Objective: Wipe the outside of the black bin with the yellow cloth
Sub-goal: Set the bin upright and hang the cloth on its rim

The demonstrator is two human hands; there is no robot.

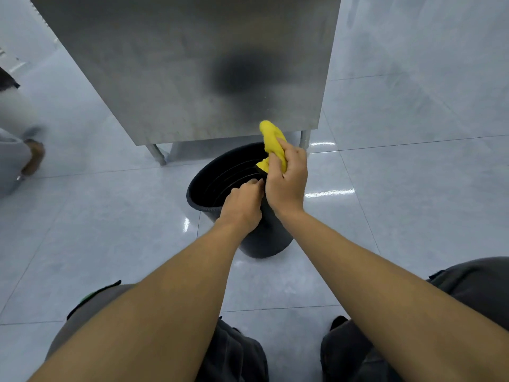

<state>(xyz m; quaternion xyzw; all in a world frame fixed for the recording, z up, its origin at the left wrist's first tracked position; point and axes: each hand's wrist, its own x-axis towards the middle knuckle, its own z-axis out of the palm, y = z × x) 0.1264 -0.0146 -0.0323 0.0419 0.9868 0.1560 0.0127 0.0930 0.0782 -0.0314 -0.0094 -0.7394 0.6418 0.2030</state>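
Black bin (264, 238) tilted on floor (385, 188), centre frame. Right hand (286, 177) clamped on yellow cloth (271, 142) at rim's 3 o'clock; left hand (242, 208) pinching rim. Wiping apparently barely begun; outer wall left.

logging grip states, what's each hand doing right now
Left hand: closed on the round black plastic bin's rim.
Right hand: closed, holding the bunched yellow cloth.

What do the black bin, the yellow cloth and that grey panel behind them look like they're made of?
Black bin: probably matte plastic, with moulded rings inside.
Yellow cloth: soft fabric, bunched in the right hand, perhaps microfibre.
Grey panel: likely brushed stainless steel; it blurrily mirrors the bin.
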